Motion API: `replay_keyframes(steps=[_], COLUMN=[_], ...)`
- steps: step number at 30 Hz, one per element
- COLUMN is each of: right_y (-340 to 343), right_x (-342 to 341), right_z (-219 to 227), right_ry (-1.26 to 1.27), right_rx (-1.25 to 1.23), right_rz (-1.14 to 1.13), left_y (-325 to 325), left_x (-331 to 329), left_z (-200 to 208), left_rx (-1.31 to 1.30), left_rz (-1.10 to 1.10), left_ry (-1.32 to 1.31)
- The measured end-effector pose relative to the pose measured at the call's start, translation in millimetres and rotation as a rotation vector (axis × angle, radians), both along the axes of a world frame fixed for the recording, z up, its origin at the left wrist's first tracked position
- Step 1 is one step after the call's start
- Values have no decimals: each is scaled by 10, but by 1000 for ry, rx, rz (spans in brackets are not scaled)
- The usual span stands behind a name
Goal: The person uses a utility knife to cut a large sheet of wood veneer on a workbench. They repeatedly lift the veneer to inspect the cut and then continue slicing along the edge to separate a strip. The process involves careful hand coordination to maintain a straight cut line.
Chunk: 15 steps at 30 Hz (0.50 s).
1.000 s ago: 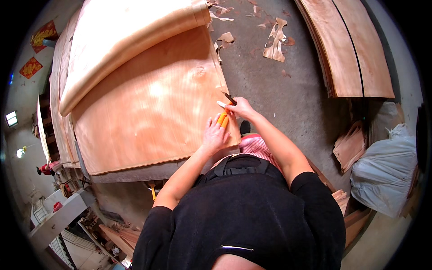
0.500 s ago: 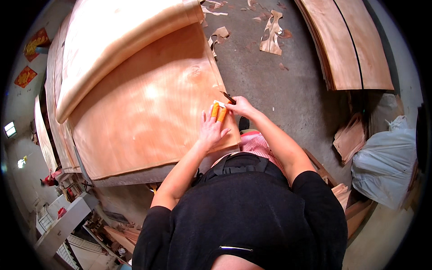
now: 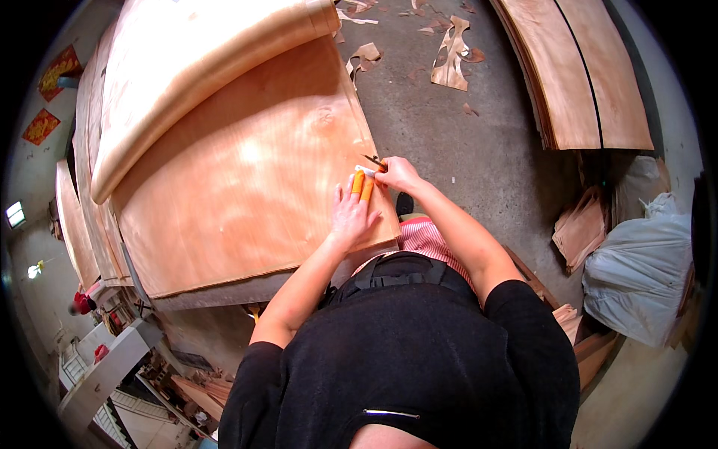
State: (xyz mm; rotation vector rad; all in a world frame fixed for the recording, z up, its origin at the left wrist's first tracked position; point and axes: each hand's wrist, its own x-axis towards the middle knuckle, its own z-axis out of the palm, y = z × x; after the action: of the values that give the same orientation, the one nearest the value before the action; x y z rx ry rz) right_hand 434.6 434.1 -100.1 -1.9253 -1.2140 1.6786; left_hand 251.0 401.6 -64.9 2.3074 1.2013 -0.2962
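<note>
Centrally in frame, our left hand (image 3: 353, 218) lies flat on grained veneer (image 3: 232, 194); our right hand (image 3: 399, 175) grips a pointed tool (image 3: 378, 162).

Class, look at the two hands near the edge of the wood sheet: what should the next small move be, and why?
Perhaps the left hand should slide back slightly before the dark pointed tool is moved. Its orange-covered fingers lie close to that tool, which the right hand grips by the edge of the wood sheet. Whether the tool touches the sheet is too small to tell.
</note>
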Motion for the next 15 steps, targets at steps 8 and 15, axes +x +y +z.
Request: replay_keyframes(steps=[8, 15], right_y=[-64, 188], right_x=[96, 460], right_z=[-22, 249], right_ry=[-18, -574], right_rx=[60, 262], right_rz=[51, 505], left_y=[188, 231], left_x=[239, 387], left_z=[200, 226], left_rx=[169, 239], left_rz=[-87, -191], left_ry=[115, 292])
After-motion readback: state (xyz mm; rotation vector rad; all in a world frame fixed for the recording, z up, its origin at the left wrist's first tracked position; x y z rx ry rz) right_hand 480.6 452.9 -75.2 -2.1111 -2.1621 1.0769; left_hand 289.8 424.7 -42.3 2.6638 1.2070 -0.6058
